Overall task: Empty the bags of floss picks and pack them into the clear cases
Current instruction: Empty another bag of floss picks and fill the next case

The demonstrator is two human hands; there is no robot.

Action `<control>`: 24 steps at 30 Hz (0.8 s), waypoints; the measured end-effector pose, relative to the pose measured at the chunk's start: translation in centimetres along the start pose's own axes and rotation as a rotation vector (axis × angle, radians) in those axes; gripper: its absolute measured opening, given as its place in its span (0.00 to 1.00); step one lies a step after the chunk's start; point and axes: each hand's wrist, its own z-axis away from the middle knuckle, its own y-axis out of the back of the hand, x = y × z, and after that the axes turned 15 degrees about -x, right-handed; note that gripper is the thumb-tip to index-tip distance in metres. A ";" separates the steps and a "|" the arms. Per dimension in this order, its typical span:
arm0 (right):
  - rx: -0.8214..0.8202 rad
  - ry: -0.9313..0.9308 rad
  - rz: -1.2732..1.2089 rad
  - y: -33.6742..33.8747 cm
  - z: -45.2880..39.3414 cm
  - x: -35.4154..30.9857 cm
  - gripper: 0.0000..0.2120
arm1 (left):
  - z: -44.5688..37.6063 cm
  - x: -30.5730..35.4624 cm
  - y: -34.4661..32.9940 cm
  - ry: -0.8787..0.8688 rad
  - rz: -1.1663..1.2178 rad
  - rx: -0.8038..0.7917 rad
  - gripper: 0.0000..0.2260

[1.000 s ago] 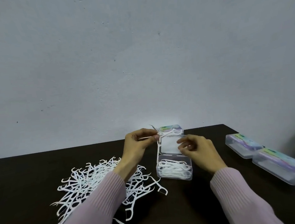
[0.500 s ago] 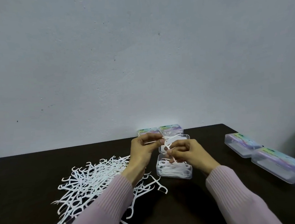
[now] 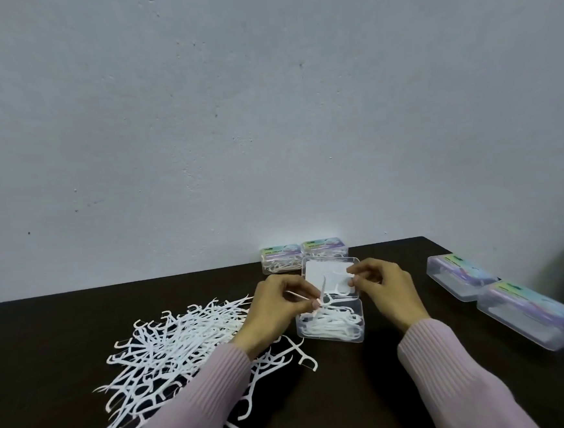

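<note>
The open clear case point(image 3: 330, 325) stands on the dark tabletop point(image 3: 372, 392) and is the reference for everything here. Its tray already holds a layer of white floss picks, but it does not look full, and its lid point(image 3: 331, 277) lies folded back behind it. Over the case, the left hand point(image 3: 278, 308) pinches a few picks point(image 3: 322, 295) between thumb and fingertips, and the right hand point(image 3: 380, 283) pinches one pick with curled fingers just above the lid. To the left of the case a big loose pile of picks point(image 3: 170, 354) remains on the tabletop, so I judge much packing is left. Behind the case, near the wall point(image 3: 266, 113), two closed cases point(image 3: 304, 256) with picks inside seem finished. To the right of the case, well apart, two more closed cases point(image 3: 503, 297) lie in a row near the right edge of the tabletop; what they hold I cannot tell. No bags are visible, so the emptying step appears done. In front of the case there is free dark surface between the sleeves, while the left side is crowded by the pile, with some picks lying close to the front edge.
</note>
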 end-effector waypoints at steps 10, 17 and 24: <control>-0.104 0.058 0.424 -0.6 0.5 -0.1 0.13 | -0.1 -0.3 -0.2 -0.070 -0.159 -0.093 0.09; -0.157 0.018 0.520 -1.0 0.8 -0.5 0.12 | 0.0 -0.2 -0.2 -0.069 -0.144 -0.017 0.07; -0.126 0.084 0.618 -1.2 0.8 -0.2 0.09 | 0.2 0.3 1.6 -0.035 0.017 -0.049 0.12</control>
